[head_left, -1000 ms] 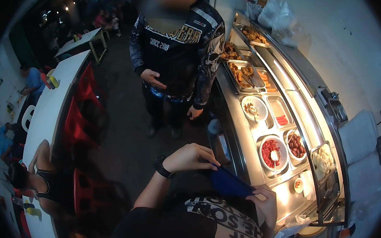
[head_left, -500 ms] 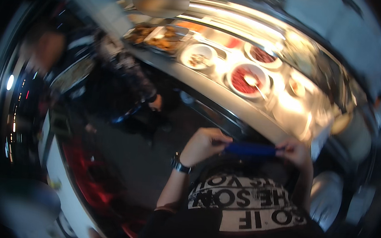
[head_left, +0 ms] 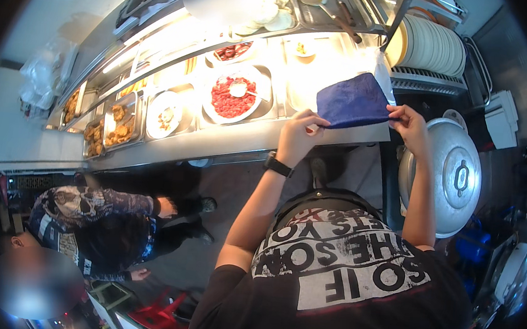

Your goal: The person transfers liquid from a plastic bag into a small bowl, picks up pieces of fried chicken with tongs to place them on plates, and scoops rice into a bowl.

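Note:
A dark blue cloth (head_left: 354, 102) is stretched between my two hands, over the front right part of the lit serving counter (head_left: 241, 132). My left hand (head_left: 300, 132) pinches its near left corner, and a dark watch sits on that wrist. With thumb and fingers together, my right hand (head_left: 411, 128) grips its near right corner. The cloth's far part spreads out flat toward the counter top. Left of it stands a white bowl of red food (head_left: 231, 97) with a spoon in it.
Metal pans of browned food (head_left: 118, 125) and a white bowl (head_left: 163, 114) sit further left. A large lidded pot (head_left: 448, 179) stands at my right, below stacked plates (head_left: 437, 47). A person (head_left: 98, 226) is at the left. Utensils lie in a tray (head_left: 331, 9) above.
My view has swung round toward the counter's right end. The cloth, earlier a narrow strip close to my body, is now spread out over the counter, with both hands still holding it.

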{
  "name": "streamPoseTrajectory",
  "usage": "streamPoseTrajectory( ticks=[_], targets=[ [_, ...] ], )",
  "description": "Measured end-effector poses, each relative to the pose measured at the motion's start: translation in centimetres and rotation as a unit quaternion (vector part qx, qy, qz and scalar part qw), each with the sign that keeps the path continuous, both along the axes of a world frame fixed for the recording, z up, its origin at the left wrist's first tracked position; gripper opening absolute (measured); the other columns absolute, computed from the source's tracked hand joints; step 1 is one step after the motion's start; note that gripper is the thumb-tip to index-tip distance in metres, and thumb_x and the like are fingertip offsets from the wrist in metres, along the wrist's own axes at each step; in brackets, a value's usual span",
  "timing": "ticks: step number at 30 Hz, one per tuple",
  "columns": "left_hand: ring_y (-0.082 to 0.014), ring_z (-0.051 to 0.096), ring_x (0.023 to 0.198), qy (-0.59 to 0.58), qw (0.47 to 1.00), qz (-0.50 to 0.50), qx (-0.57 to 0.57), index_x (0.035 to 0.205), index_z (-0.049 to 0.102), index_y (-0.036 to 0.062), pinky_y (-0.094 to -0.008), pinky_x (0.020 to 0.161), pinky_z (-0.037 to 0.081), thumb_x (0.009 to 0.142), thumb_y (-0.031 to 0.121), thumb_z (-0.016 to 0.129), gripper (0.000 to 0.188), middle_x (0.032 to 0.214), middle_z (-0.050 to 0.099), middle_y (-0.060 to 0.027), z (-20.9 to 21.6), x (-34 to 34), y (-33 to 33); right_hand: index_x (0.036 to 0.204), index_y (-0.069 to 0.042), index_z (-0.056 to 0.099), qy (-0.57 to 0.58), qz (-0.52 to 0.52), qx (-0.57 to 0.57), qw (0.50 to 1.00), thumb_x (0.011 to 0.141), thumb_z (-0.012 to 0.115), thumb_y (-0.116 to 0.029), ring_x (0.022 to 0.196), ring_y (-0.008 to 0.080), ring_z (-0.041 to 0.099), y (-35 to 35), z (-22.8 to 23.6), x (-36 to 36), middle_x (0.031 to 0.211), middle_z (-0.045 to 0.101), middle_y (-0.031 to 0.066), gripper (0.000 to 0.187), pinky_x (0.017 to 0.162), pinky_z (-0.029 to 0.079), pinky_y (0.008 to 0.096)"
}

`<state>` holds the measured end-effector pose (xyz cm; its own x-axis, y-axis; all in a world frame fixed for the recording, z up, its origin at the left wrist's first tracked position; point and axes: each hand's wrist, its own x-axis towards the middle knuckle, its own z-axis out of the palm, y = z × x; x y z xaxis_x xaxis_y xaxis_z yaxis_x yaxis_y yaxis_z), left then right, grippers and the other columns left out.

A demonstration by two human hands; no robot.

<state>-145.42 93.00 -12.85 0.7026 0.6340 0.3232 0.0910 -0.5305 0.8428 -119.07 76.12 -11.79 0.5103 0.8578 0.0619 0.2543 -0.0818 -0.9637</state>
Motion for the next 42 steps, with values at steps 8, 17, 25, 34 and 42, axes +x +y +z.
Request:
streamPoseTrajectory(
  ticks=[8,17,25,34,42],
  targets=[
    [-0.0249,0.064,0.087,0.171,0.979,-0.11,-0.024,0.087,0.073,0.0089,-0.034,0.079,0.053,0.076,0.005,0.065,0.013,0.086,0.062,-0.0079,-13.5,0.5,-4.2,0.085,0.0,0.059,0.05,-0.041,-0.203,0.977,0.075,0.066,0.013,0.091,0.0135,0.064,-4.9,-15.4,0.4,0.109,0.068,0.0133,0.018,0.081,0.052,0.028],
    [-0.021,0.062,0.076,0.127,0.989,0.024,-0.067,0.092,0.069,0.0058,-0.0322,0.072,0.052,0.075,0.004,0.069,0.017,0.085,0.062,-0.0078,-11.8,5.9,1.7,0.099,0.0,0.062,-0.095,-0.062,-0.147,0.983,0.083,0.067,-0.002,0.069,0.0208,0.064,1.5,-12.2,4.3,0.079,0.066,0.007,0.017,0.065,0.051,0.0323],
    [-0.023,0.064,0.089,0.119,0.982,0.143,-0.029,0.109,0.062,0.0085,-0.0339,0.074,0.053,0.08,-0.003,0.06,0.031,0.113,0.051,-0.0102,-12.1,5.9,3.1,0.121,-0.011,0.06,-0.427,0.01,-0.041,0.903,0.082,0.067,-0.009,0.116,0.0306,0.054,8.5,-12.5,-0.7,0.125,0.059,0.0084,0.039,0.097,0.043,0.0416],
    [-0.0189,0.066,0.073,0.032,0.934,0.247,-0.257,0.091,0.062,0.0014,-0.0294,0.064,0.054,0.085,-0.003,0.056,0.01,0.094,0.058,-0.0098,-17.3,-4.5,-1.7,0.147,-0.026,0.038,-0.561,0.219,-0.067,0.795,0.098,0.04,-0.046,0.141,0.0281,0.03,12.8,-16.6,-5.1,0.154,0.033,0.0057,0.053,0.116,0.017,0.0505],
    [-0.0196,0.067,0.073,0.119,0.863,0.379,-0.311,0.096,0.065,0.0032,-0.0336,0.066,0.054,0.087,0.013,0.058,0.015,0.092,0.064,-0.0111,-26.3,-16.0,-9.1,0.152,-0.021,0.03,-0.598,0.122,-0.155,0.777,0.093,0.041,-0.059,0.145,0.0312,0.021,9.7,-18.2,-3.7,0.158,0.027,0.0048,0.071,0.116,0.01,0.0539]
  ],
)
